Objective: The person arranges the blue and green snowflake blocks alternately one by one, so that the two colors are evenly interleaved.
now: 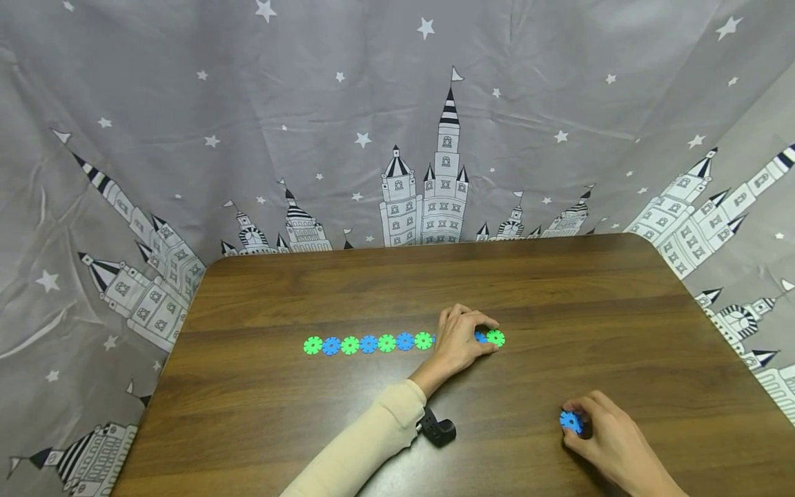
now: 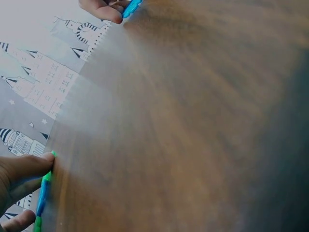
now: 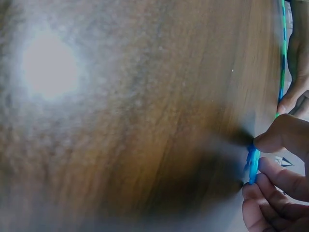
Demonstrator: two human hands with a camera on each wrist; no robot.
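Note:
A straight row of interlocking plastic discs, green and blue in turn, lies across the table in the head view. My left hand [image 1: 459,338] reaches over the row's right part and hides some discs. Its thumb and a finger grip the green disc [image 1: 495,337] at the right end by opposite edges. Nearer the front right, my right hand [image 1: 611,435] pinches a loose blue disc [image 1: 570,422] by its rim, apart from the row. In the right wrist view this blue disc [image 3: 253,163] appears edge-on between thumb and fingers.
The brown wooden table [image 1: 261,428] extends around both hands. A grey curtain [image 1: 348,103] with castles and stars hangs behind and beside it. A black wrist camera [image 1: 438,429] sticks out from the cream left sleeve [image 1: 366,442].

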